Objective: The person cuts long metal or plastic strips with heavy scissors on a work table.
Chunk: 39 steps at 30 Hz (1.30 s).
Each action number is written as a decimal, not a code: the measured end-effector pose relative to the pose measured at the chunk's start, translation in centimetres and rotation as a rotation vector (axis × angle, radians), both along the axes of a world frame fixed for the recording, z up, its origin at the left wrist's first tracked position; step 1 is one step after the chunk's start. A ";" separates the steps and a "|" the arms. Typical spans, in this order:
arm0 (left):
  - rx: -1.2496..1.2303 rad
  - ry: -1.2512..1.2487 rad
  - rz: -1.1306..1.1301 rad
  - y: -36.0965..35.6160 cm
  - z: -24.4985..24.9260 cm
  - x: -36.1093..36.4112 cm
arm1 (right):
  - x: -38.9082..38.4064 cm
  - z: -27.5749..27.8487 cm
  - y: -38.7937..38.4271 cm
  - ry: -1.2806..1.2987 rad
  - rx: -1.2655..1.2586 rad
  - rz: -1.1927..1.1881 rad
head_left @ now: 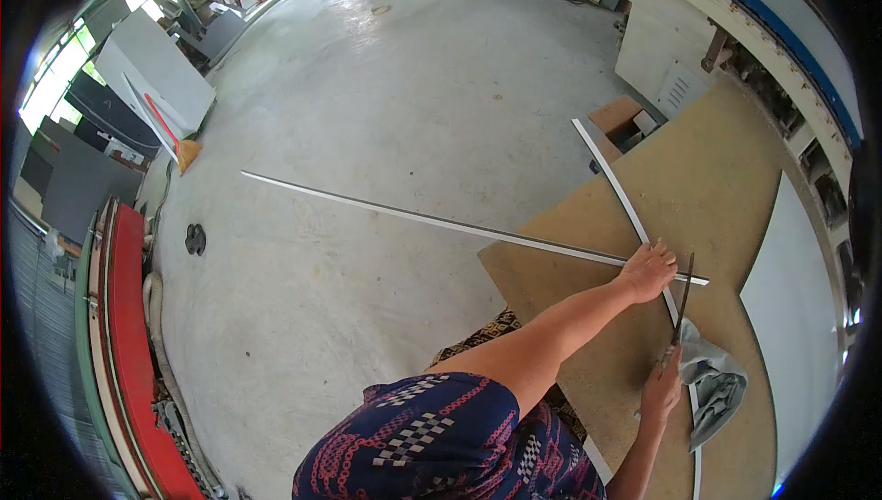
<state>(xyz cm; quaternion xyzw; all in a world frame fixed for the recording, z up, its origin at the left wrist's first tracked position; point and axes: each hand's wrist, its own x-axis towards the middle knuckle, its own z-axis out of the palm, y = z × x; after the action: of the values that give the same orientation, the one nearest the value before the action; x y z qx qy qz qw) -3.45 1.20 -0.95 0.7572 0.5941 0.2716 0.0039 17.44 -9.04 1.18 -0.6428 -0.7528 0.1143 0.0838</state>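
My left hand (650, 272) is closed on a long thin metal strip (413, 217) near its right end, where it crosses a second strip (616, 180). The first strip reaches far out to the left over the floor. In my right hand (661, 390) is a long, narrow, dark file (685, 296), gripped at its lower end and pointing up across the strip's end, just right of my left hand. A crumpled grey cloth (718, 392) lies over the second strip beside my right hand. Both strips rest on a brown board (717, 179).
A white sheet (808, 316) lies at the board's right edge, near a large machine (675, 50). An open cardboard box (617, 119) stands behind the board. At the left are red panels (129, 316), a broom (187, 153) and a dark object (196, 239) on the concrete floor.
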 end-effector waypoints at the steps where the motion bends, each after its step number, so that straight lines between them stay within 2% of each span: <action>1: -0.018 -0.009 -0.005 0.1 0.0 0.0 | 0.3 0.2 -0.8 0.036 0.014 0.012; 4: 0.042 -0.024 -0.018 0.1 -0.4 0.3 | -0.5 0.5 2.0 -0.011 -0.039 -0.013; 10: 0.051 0.018 0.014 0.0 -0.3 0.4 | -4.0 -0.5 9.9 -0.084 0.079 0.012; 16: 0.022 -0.050 -0.020 -0.2 -0.1 0.2 | -2.1 1.4 2.8 -0.070 -0.093 -0.049; 18: 0.002 -0.038 -0.019 -0.1 -0.1 -0.1 | 1.0 -2.4 1.0 0.016 0.091 0.031; 19: -0.011 -0.035 -0.016 0.0 -0.1 0.0 | 1.1 -2.5 0.4 0.059 0.185 0.068; 20: -0.023 -0.033 -0.016 0.0 -0.1 0.2 | 1.2 -2.3 0.6 0.035 0.087 0.031; 22: -0.002 -0.025 -0.023 -0.1 -0.1 0.3 | -1.8 2.2 1.5 -0.011 -0.098 -0.043; 25: 0.045 -0.016 -0.011 -0.4 -0.1 0.2 | -2.2 -1.2 7.3 0.042 -0.041 -0.027; 28: 0.036 -0.016 -0.011 -0.5 0.5 0.1 | -3.2 -0.3 8.8 -0.036 -0.060 -0.056; 31: 0.016 -0.026 -0.013 -0.3 0.4 0.1 | -2.7 0.8 5.3 -0.082 0.003 0.011; 34: 0.055 -0.013 0.010 -0.1 -0.1 0.3 | -1.2 1.3 1.0 -0.026 -0.065 -0.052; 37: 0.016 -0.009 -0.007 -0.3 -0.1 0.1 | 1.1 -1.8 0.7 0.052 0.089 0.016; 39: 0.011 -0.014 -0.015 -0.2 0.2 0.2 | -0.2 -0.8 2.9 0.007 0.032 0.021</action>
<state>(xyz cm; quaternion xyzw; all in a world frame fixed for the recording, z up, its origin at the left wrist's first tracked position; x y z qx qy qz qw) -3.23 1.01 -0.75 0.7598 0.5867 0.2799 0.0060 17.25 -6.15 0.36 -0.6329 -0.7610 0.1055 0.0957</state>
